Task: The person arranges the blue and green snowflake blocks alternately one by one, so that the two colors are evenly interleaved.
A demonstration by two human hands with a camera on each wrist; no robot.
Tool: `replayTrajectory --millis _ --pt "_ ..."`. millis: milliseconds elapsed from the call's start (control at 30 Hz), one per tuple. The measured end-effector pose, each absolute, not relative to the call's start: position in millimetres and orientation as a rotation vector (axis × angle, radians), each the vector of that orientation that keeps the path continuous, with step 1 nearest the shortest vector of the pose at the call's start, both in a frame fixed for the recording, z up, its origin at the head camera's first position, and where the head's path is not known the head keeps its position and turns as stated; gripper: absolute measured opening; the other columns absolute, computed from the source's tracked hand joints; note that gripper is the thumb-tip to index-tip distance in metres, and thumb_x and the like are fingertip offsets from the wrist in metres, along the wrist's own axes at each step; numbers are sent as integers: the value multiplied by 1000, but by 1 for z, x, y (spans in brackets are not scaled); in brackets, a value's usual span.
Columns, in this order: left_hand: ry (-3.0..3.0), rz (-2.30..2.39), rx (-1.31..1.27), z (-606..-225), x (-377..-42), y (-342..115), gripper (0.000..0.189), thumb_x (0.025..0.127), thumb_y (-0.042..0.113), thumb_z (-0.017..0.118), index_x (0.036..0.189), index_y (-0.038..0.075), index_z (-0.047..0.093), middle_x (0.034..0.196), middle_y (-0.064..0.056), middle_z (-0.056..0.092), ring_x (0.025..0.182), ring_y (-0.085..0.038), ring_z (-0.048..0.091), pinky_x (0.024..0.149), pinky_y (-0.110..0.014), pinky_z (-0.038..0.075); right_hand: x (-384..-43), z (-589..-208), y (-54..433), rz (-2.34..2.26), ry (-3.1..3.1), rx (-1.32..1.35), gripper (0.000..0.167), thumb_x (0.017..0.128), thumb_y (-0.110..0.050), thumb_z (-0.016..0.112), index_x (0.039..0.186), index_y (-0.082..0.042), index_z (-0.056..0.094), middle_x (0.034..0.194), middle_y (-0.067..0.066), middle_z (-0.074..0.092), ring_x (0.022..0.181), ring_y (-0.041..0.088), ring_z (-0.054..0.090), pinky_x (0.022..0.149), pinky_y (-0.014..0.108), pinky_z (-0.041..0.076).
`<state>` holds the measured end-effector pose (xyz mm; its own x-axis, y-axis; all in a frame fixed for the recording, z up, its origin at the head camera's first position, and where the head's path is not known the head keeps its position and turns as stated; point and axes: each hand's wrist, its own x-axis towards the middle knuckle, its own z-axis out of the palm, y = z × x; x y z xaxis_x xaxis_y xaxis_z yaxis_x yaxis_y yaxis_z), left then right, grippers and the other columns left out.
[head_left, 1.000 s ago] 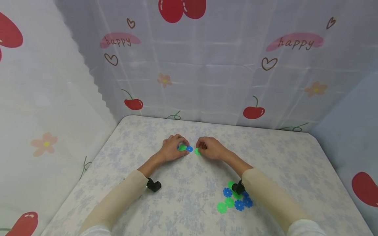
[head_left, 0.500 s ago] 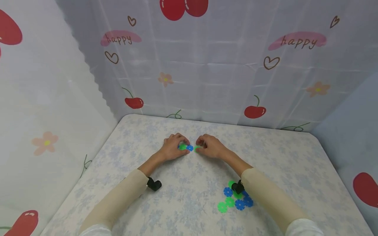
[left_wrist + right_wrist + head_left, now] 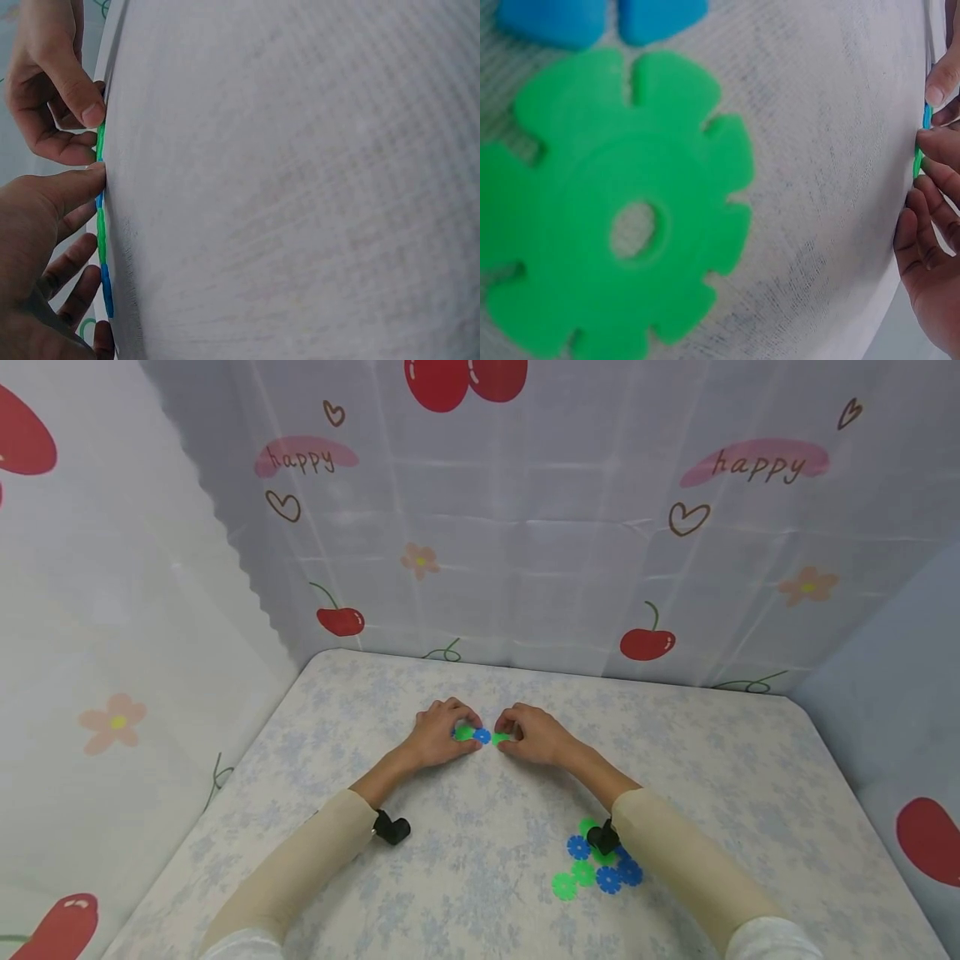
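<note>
Near the far middle of the table, my left hand [image 3: 438, 737] pinches a blue notched plastic disc [image 3: 482, 737] by its edges, between thumb and finger. Joined to its left, under that hand, are a green notched disc [image 3: 464, 733] and another blue disc [image 3: 107, 291], forming a flat row. From the other side my right hand [image 3: 536, 735] pinches a single green disc [image 3: 499, 739], its edge right at the blue one. In the left wrist view, the right thumb [image 3: 92, 115] presses on that green disc [image 3: 100, 142]. The row lies low along the tabletop.
Loose blue and green discs [image 3: 608, 881] lie in a cluster beside my right forearm, partly hidden by the wrist camera [image 3: 603, 837]. One green disc [image 3: 682, 150] looms large in the right wrist view. A printed curtain [image 3: 510, 568] stands behind the table.
My right hand has shifted slightly left and away from me, bringing its green disc closer in line with the blue one. The left hand keeps its hold; the cluster stays put.
</note>
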<state>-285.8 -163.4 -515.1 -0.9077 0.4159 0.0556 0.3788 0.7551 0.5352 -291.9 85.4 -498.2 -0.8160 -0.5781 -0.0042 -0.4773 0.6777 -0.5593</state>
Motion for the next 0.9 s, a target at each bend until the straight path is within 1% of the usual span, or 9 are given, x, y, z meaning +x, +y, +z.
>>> replayTrajectory --millis 267,367,633,767,900 --pt "2883 851 659 -515 -285 -163 24 99 37 79 120 25 74 140 -6 62 130 -36 52 107 -67 36 -291 -498 87 -838 2700 -879 22 101 -24 77 119 -13 74 112 4 70 88 12 62 81 33 53" --pt "2879 854 658 -514 -284 -163 24 99 37 79 120 25 74 140 -6 62 131 -36 52 108 -67 36 -291 -498 87 -837 2703 -876 23 100 -24 78 120 -14 74 113 4 70 90 12 63 83 34 54" --pt "2876 834 649 -512 -284 -160 24 99 37 78 120 25 74 140 -5 62 131 -35 52 108 -67 36 -287 -495 96 -873 2679 -891 38 99 -22 79 134 -9 68 118 9 71 98 18 67 90 38 56" --pt "2858 833 641 -509 -283 -160 26 98 38 80 120 25 74 139 -5 61 130 -34 51 110 -68 34 -281 -495 107 -890 2665 -891 40 98 -21 81 133 -8 68 117 10 71 97 18 66 90 37 55" --pt "2853 813 639 -509 -283 -160 29 97 42 80 121 27 72 141 -4 61 132 -34 49 111 -66 32 -270 -496 123 -881 2652 -896 38 98 -21 81 131 -9 69 114 7 71 95 16 65 88 35 55"
